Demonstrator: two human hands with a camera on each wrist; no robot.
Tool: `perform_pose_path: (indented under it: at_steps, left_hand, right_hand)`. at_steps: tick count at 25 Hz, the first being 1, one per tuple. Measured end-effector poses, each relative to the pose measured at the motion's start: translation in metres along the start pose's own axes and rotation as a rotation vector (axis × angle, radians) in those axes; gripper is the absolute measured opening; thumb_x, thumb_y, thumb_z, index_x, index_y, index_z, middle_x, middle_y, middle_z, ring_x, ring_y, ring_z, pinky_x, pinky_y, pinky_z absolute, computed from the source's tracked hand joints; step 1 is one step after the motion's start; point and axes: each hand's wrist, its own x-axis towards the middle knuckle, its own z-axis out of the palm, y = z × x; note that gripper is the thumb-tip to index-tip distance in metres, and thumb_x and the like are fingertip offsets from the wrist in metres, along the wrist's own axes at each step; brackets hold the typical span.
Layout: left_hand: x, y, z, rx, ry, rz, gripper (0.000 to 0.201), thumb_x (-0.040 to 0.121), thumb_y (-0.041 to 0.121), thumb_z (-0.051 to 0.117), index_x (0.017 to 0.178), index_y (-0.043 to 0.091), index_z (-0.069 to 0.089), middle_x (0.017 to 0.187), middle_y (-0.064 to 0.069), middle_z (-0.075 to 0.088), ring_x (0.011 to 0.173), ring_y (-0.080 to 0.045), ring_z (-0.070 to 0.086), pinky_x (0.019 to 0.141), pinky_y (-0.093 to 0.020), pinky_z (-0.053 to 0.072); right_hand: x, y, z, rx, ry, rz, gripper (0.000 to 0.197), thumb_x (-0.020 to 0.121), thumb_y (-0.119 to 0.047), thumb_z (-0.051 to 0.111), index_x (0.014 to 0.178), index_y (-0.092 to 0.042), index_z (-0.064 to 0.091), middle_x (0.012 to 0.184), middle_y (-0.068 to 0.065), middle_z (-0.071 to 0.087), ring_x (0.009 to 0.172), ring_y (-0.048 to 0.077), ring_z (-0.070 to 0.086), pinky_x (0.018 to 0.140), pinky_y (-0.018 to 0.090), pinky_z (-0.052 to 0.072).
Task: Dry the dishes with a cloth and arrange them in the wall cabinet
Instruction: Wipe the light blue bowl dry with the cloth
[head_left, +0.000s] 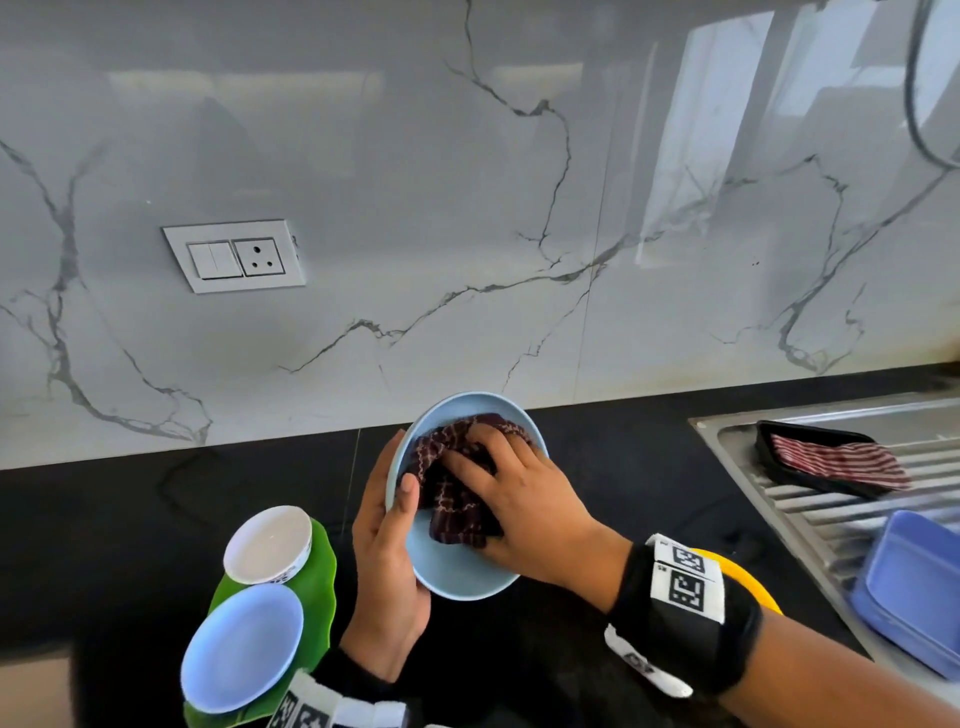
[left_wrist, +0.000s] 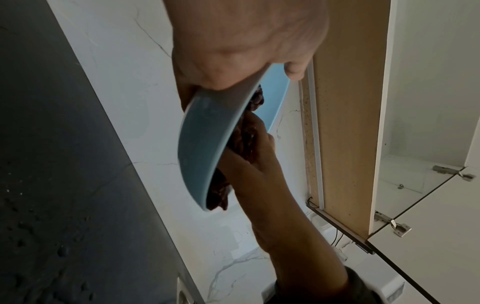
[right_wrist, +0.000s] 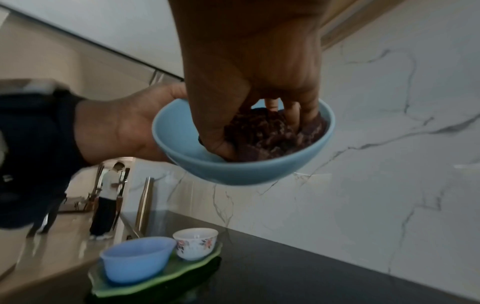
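While the left hand (head_left: 387, 561) holds the blue bowl (head_left: 457, 566) up over the black table (head_left: 104, 519), the right hand (head_left: 519, 499) pushes a dark checked cloth (head_left: 452, 493) down inside it. The left fingers curl round the bowl's rim and back. The right fingers are bent and press on the cloth. So the step in hand looks like drying the inside of this bowl.

Next, I think, the cloth has to rub all round the inside and then the outside. After that the bowl must go up into the wall cabinet (left_wrist: 348, 123), which shows in the left wrist view with its door open.

The bowl is round, smooth and a bit shiny. The cloth is soft and all bunched up. On the near left sits a green leaf-shaped plate (head_left: 317, 587) with a purple bowl (head_left: 241, 647) and a white cup (head_left: 267, 543) on it; the cup has flowers on its side. To the right is a steel sink (head_left: 831, 499) with ridges, and a striped cloth (head_left: 836, 460) lies there on a black tray (head_left: 769, 434)
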Motion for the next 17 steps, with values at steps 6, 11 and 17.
perform_pose_path:
  at_steps: [6, 11, 17]
  left_hand:
    - [0.002, 0.005, 0.003, 0.003, 0.019, -0.019, 0.087, 0.069, 0.046, 0.082, 0.138, 0.005, 0.049, 0.132, -0.030, 0.053, 0.125, -0.049, 0.049, 0.106, -0.066, 0.035]
    - [-0.001, -0.002, 0.003, -0.065, 0.027, -0.064, 0.087, 0.062, 0.048, 0.086, 0.134, 0.011, 0.055, 0.127, -0.025, 0.060, 0.116, -0.045, 0.058, 0.096, -0.056, 0.049]
    - [0.008, 0.000, -0.004, -0.128, 0.009, -0.264, 0.100, 0.055, 0.065, 0.083, 0.134, 0.013, 0.052, 0.123, -0.013, 0.067, 0.113, -0.027, 0.064, 0.090, -0.043, 0.054]
  right_hand:
    - [-0.013, -0.015, -0.014, 0.365, -0.199, 0.104, 0.070, 0.072, -0.044, 0.073, 0.135, -0.033, 0.044, 0.126, -0.002, 0.037, 0.091, 0.028, 0.060, 0.080, 0.035, 0.052]
    - [-0.008, -0.030, -0.020, 0.636, -0.359, 0.128, 0.060, 0.064, -0.044, 0.064, 0.122, -0.031, 0.055, 0.113, -0.007, 0.054, 0.099, 0.019, 0.059, 0.088, 0.032, 0.048]
    - [0.001, -0.016, -0.033, 1.577, -0.083, 0.581, 0.044, 0.063, -0.007, 0.065, 0.103, -0.019, 0.050, 0.086, 0.007, 0.065, 0.077, 0.021, 0.063, 0.069, 0.034, 0.055]
